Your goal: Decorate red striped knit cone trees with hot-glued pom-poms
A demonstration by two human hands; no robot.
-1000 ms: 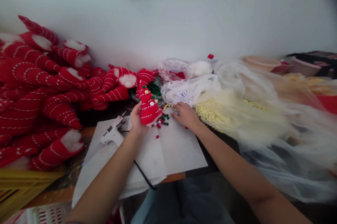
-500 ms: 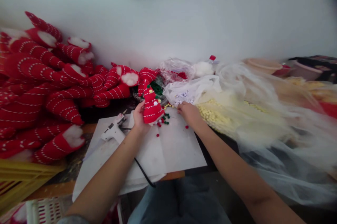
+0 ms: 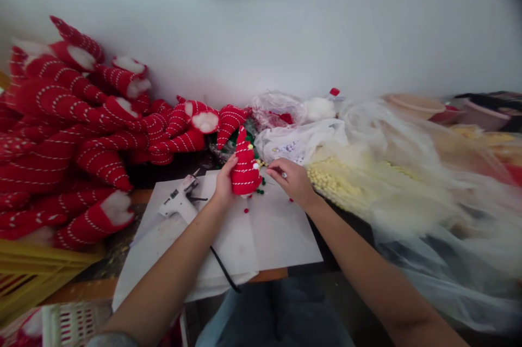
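Observation:
A small red cone hat (image 3: 245, 170) with white stitched rows is held upright by my left hand (image 3: 225, 181), whose fingers are wrapped round its left side. Yellow and white pompoms show along the hat's right edge. Just right of the hat, my right hand (image 3: 292, 179) has its fingers bent together, with a small white pompom (image 3: 284, 175) at them. Green pompoms (image 3: 260, 191) and a red pompom (image 3: 246, 210) lie on the white paper (image 3: 277, 227) below. A white glue gun (image 3: 178, 203) rests on the paper left of my left hand.
Stuffed red striped hats (image 3: 65, 156) are heaped at the left, above a yellow crate (image 3: 44, 265). Plastic bags of yellow pompoms (image 3: 338, 181) spread over the right side. A black cord hangs over the front edge.
My right hand has lifted back from the white pompom bag and turned, now with a white pompom. The red hat has turned in my left hand, hiding some pompoms. The view has shifted slightly.

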